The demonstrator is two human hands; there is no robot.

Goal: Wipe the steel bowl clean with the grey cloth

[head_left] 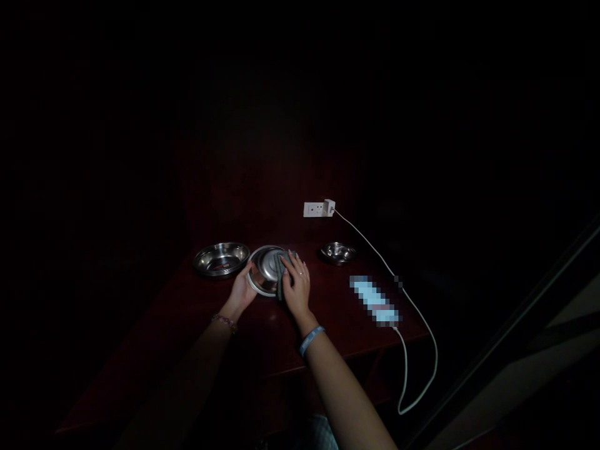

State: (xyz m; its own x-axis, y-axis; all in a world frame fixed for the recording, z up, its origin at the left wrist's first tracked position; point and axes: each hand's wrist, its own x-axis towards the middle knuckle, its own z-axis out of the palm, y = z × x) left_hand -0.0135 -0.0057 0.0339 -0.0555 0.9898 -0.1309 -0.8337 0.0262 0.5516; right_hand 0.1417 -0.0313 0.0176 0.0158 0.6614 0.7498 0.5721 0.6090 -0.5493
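A shiny steel plate (263, 270) is tilted up on the dark red table (210, 325) in front of me. My left hand (242, 289) grips its left rim and holds it up. Over the plate's right side, my right hand (296, 282) presses a grey cloth (280, 278) against the metal, fingers bent over the cloth. I wear a bead bracelet on the left wrist and a blue band on the right wrist.
A steel bowl (221, 258) sits left of the plate and a smaller steel bowl (337, 252) to the right. A white power strip (319, 208) lies at the back; its white cable (412, 312) runs to a lit device (375, 301) near the table's right edge. The surroundings are dark.
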